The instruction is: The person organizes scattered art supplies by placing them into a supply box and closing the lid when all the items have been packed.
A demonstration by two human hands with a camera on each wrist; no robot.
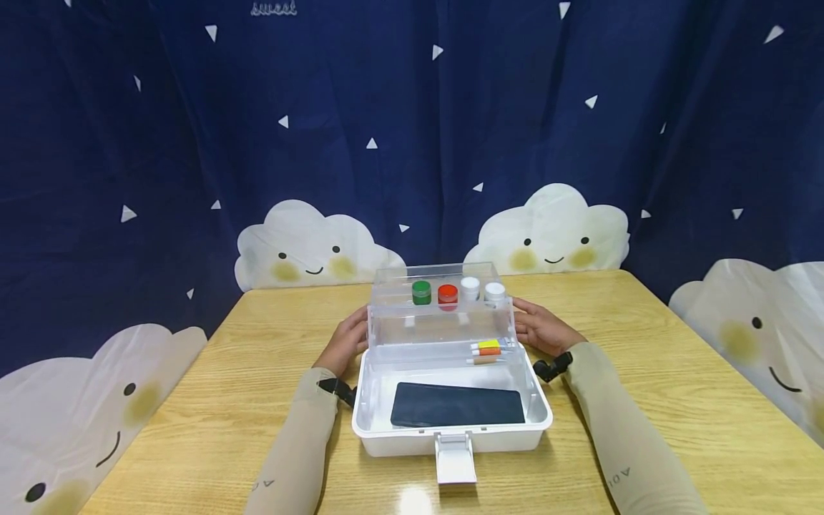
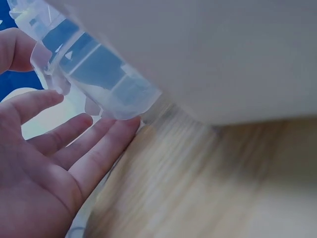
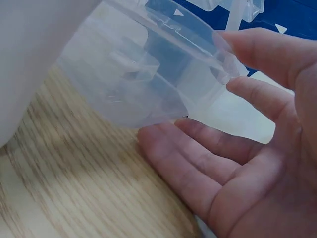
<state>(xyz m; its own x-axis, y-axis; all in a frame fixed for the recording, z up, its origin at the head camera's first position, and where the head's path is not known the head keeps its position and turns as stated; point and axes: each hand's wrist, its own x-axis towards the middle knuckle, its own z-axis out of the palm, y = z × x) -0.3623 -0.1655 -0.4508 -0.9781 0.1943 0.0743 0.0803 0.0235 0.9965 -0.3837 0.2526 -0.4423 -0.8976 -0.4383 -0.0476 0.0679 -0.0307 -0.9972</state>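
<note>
A white plastic storage box (image 1: 450, 438) stands on the table with its clear lid (image 1: 418, 329) swung back. My left hand (image 1: 347, 340) is at the lid's left side; in the left wrist view its thumb and forefinger pinch the lid's edge, the other fingers stretched beneath. On the opposite side my right hand (image 1: 543, 329) pinches the lid's edge likewise, as the right wrist view shows. A green jar (image 1: 421, 292), a red jar (image 1: 448, 295) and two white jars (image 1: 470, 287) sit in the clear upper part. Inside the box lie a dark flat slab (image 1: 457, 405) and small tubes (image 1: 488, 351).
The box's front latch (image 1: 455, 458) hangs down over the near side. Wooden table (image 1: 257, 386) surface extends to both sides. A dark blue curtain (image 1: 386, 86) with smiling white clouds (image 1: 315, 236) hangs behind and around the table.
</note>
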